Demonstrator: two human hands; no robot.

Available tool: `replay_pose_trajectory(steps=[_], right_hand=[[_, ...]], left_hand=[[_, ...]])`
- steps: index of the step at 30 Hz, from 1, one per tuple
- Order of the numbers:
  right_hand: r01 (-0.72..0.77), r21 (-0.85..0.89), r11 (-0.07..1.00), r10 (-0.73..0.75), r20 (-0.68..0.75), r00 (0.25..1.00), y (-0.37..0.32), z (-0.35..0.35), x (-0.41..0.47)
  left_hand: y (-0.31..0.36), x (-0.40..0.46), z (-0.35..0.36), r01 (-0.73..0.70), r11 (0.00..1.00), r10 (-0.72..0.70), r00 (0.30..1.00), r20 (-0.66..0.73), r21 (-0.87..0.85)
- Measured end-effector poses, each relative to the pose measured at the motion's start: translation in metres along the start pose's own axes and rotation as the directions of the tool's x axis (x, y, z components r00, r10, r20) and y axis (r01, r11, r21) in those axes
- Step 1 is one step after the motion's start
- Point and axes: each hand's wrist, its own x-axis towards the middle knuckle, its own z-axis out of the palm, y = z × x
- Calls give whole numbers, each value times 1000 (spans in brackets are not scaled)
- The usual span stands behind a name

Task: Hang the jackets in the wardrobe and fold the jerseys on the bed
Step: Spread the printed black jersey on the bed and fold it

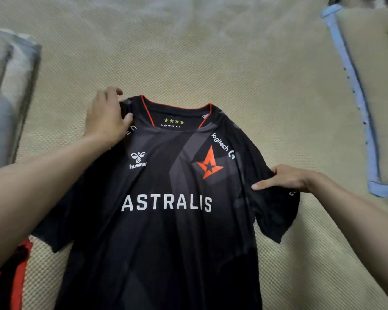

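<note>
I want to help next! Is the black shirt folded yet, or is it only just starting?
Only just starting. Done: the black jersey lies spread flat, front side up, on the bed. In hand: the left hand grips its shoulder by the collar, and the right hand holds the other sleeve. Left: no fold is made yet. A red and black garment waits at the lower left.

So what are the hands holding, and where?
The left hand pinches the black jersey at its shoulder; the right hand pinches its sleeve seam.
</note>
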Motion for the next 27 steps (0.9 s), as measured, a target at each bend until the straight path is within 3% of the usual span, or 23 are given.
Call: replay_pose_trajectory(steps=[2, 4, 7, 9, 12, 14, 24, 27], right_hand=[[-10, 22, 1000, 10, -34, 999, 17, 1, -5], [-15, 63, 998, 22, -114, 993, 35, 1, -10], [3, 163, 987, 39, -252, 967, 69, 0, -17], [70, 277, 958, 37, -363, 931, 94, 3, -20], [228, 438, 870, 100, -609, 787, 129, 11, -16], [299, 486, 821, 151, -691, 707, 144, 15, -10], [322, 579, 749, 377, -772, 512, 170, 19, 13], [297, 416, 860, 295, -879, 375, 151, 24, -5]], left_hand=[[23, -35, 0, -245, 955, 265, 958, -110, 165], [51, -79, 16, -505, 849, 510, 860, 12, 154], [98, -140, 65, -678, 726, 647, 730, 219, 112], [135, -171, 96, -697, 713, 651, 700, 293, 82], [172, -202, 129, -610, 787, 534, 745, 399, 87], [177, -214, 141, -574, 803, 453, 761, 465, 158], [168, -221, 148, -621, 734, 492, 765, 416, 274], [171, -228, 151, -602, 749, 481, 781, 398, 276]])
